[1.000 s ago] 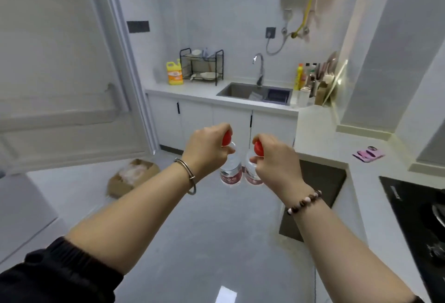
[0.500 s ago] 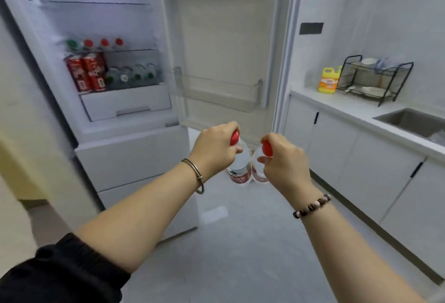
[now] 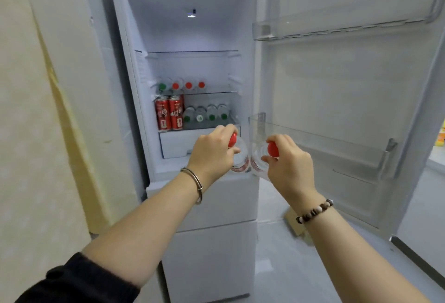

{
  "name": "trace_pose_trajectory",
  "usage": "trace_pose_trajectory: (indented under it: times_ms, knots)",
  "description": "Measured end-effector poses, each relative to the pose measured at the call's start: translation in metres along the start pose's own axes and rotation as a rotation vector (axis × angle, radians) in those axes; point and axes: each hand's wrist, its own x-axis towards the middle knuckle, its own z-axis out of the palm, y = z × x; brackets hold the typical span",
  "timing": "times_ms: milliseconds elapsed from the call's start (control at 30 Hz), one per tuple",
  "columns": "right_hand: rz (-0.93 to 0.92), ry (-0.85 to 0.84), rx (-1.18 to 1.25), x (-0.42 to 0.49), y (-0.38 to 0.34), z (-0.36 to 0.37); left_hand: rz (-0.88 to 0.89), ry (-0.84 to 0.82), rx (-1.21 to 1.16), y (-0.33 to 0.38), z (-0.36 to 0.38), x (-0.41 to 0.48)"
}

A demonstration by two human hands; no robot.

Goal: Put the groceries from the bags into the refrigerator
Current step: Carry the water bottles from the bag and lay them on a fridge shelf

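Since half a second back the view swings left and closer: the white open refrigerator (image 3: 187,25) now sits dead ahead instead of off to the left, and the kitchen counter is almost out of frame. Both hands keep the same hold on their bottles.

The left hand (image 3: 212,150) grasps a clear plastic water bottle with red cap (image 3: 240,158) at the top, fingers curled round the cap. It hangs down in front of the white crisper drawer (image 3: 178,143). The right hand (image 3: 289,167) clasps a second clear red-capped water bottle (image 3: 258,163) the same way, just beside the first; whether the bodies touch I cannot tell. Both bottles are outside the fridge, in the air before its lower edge, near the inner end of the clear lower door bin (image 3: 313,143).

Inside, two red drink cans (image 3: 169,116) stand upright at the left of the lowest glass shelf, with a row of green-capped bottles (image 3: 206,116) lying beside them, caps outward. The shelf above holds a row of lying bottles (image 3: 188,85) — one green cap, three red.

The open door (image 3: 337,85) stands to the right and carries a clear upper door bin (image 3: 337,25). There is a silver metal bangle (image 3: 195,182) on the left wrist, a brown-and-white bead bracelet (image 3: 315,211) on the right and a black sleeve (image 3: 79,281) on the left arm. A brown cardboard box (image 3: 296,225) sits on the floor below the door
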Motion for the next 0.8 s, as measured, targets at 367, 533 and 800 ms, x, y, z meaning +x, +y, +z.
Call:
trace_pose_trajectory:
  times_ms: [367, 533, 800]
  knots:
    - [-0.111, 0.218, 0.067, 0.086, 0.023, 0.119, 0.046, 0.253, -0.002, -0.123, 0.037, 0.088]
    - [-0.149, 0.314, 0.14, 0.137, 0.046, 0.179, 0.092, 0.338, 0.038, -0.168, 0.067, 0.133]
    - [-0.165, 0.453, 0.162, 0.205, 0.075, 0.261, 0.132, 0.483, 0.096, -0.233, 0.115, 0.203]
